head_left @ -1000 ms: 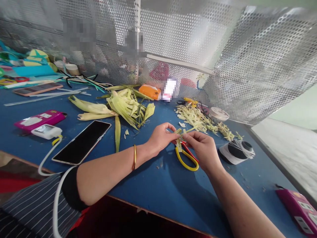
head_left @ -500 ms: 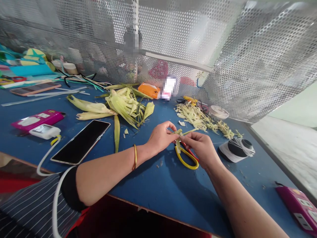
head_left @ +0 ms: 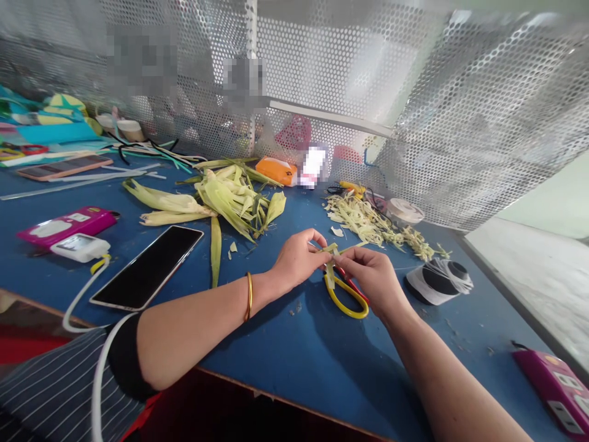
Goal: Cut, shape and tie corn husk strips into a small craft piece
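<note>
Between my two hands is a narrow strip of pale green corn husk [head_left: 330,275], bent where the fingertips meet, one end hanging down. My left hand [head_left: 301,258] pinches it between thumb and fingers from the left. From the right, my right hand [head_left: 370,273] pinches the same piece, its fingertips close to the left thumb. Scissors with yellow and red handles [head_left: 346,304] lie on the table just beneath; their blades are hidden by the hands and husk. Further left sits a heap of green corn husks [head_left: 230,193], with a single husk leaf [head_left: 216,252] pointing toward me.
A pile of husk shreds [head_left: 356,218] lies beyond my right hand, beside a roll of tape [head_left: 405,210]. A thread spool [head_left: 437,281] stands at right. At left are a black phone [head_left: 150,267] and a purple power bank [head_left: 69,226]. A perforated metal screen [head_left: 317,67] borders the back.
The view has shifted very slightly. Both hands keep their pinch on the husk strip in nearly the same place.
</note>
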Motion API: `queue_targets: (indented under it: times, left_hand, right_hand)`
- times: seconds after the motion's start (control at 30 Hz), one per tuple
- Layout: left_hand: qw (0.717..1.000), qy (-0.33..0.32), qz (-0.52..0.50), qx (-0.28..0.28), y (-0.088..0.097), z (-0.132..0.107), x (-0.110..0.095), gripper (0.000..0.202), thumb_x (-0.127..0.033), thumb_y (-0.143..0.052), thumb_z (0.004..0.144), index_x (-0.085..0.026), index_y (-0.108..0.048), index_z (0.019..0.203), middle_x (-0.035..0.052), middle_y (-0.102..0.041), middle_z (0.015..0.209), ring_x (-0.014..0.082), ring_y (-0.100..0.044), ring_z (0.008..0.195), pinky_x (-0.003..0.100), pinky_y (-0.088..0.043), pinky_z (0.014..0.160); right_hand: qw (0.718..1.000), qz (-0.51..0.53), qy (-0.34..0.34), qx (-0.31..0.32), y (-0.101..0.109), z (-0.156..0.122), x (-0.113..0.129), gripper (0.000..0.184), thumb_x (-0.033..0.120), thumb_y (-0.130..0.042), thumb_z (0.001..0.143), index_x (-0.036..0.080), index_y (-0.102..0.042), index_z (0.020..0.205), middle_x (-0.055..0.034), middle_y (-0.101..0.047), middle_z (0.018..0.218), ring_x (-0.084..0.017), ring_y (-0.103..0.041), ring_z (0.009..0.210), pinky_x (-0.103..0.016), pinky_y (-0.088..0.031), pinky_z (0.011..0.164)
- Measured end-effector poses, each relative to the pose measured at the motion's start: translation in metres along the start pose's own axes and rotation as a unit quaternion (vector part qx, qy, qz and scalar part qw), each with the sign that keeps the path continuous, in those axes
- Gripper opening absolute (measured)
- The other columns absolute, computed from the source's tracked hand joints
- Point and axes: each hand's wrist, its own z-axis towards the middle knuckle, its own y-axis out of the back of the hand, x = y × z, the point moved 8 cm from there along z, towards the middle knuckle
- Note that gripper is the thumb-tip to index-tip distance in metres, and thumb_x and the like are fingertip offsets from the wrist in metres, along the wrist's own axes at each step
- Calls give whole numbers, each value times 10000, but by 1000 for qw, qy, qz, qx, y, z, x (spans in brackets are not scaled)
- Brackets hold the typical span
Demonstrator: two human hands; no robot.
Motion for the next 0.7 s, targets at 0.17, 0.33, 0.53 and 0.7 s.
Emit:
queue_targets:
  times: [0.17, 0.33, 0.53, 0.7]
  left_hand:
    - [999, -20, 32, 12, -1, 1, 2, 171, -223, -689, 719, -209, -559, 829, -13, -676, 615, 163, -651, 587, 220, -406, 512]
    - [994, -51, 93, 11, -1, -2, -4, 164, -288, -686, 730, -214, -567, 815, -14, -670, 621, 165, -642, 599, 227, -387, 525]
    - [984, -85, 157, 18, -3, -8, -15, 123, -280, -663, 747, -227, -636, 855, -9, -695, 673, 170, -651, 653, 232, -391, 560]
    - [979, -91, 181, 36, -6, -10, -17, 128, -295, -661, 750, -230, -659, 861, 0, -709, 706, 178, -653, 676, 235, -395, 568]
  right_hand:
    - [997, -77, 22, -18, 3, -1, 2, 357, 531, -684, 719, 196, -632, 606, 15, -538, 510, -127, -426, 498, -256, -315, 484]
    - [976, -193, 66, -81, 9, -7, 13, 283, 460, -653, 799, 219, -640, 653, 29, -554, 512, -129, -433, 491, -253, -299, 483]
    - [991, -103, 64, -54, 5, -3, 7, 286, 490, -669, 800, 208, -640, 831, 17, -614, 596, -145, -529, 543, -248, -370, 517]
    - [999, -31, 28, 2, -3, 1, 2, 356, 530, -674, 750, 182, -642, 680, 26, -519, 536, -113, -412, 506, -240, -299, 474]
